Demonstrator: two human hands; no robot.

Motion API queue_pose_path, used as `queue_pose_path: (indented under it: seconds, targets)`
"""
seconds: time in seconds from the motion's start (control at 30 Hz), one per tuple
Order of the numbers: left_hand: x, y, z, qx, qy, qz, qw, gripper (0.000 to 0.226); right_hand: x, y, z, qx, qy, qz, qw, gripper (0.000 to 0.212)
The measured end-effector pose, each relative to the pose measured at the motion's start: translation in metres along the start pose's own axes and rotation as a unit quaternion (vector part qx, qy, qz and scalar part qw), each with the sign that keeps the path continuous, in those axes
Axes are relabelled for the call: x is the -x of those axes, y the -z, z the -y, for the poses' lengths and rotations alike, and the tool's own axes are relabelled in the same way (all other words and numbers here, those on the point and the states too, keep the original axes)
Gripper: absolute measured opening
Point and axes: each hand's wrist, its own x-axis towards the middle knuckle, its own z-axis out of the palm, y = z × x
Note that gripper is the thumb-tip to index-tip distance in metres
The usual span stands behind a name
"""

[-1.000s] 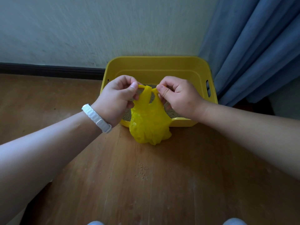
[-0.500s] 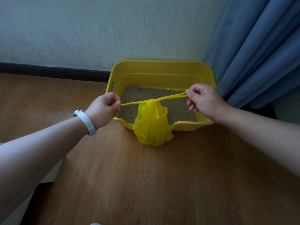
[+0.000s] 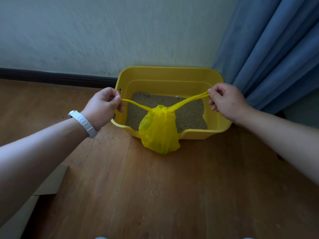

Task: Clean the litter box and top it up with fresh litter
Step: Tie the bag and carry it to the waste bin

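Wood floor [image 3: 172, 204]; bag handles [image 3: 188, 100] taut left-right

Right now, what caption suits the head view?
Left hand and right hand pull apart the handles of the yellow bag before the litter box.

No text, label, brand, number or sign can be read in this view. The yellow litter box [image 3: 165, 73], the yellow plastic bag [image 3: 158, 133], the white wristband [image 3: 84, 124] and the cardboard sheet [image 3: 50, 185] on the floor all show plain surfaces.
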Motion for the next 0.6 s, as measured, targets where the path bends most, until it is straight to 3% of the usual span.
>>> queue_pose_path:
  seconds: [0.2, 0.47, 0.6]
  targets:
    - [0.004, -0.021, -0.046, 0.169, -0.042, 0.03, 0.984, 0.022, -0.008, -0.017, 0.077, -0.067, 0.114, 0.042, 0.99, 0.016]
    - [0.012, -0.044, -0.087, 0.23, -0.111, 0.001, 0.967, 0.012, -0.001, -0.031, 0.129, -0.134, 0.194, 0.103, 0.966, 0.018]
    - [0.013, -0.042, -0.089, 0.265, -0.119, 0.057, 0.955, 0.014, -0.003, -0.024, 0.137, -0.152, 0.207, 0.093, 0.962, 0.016]
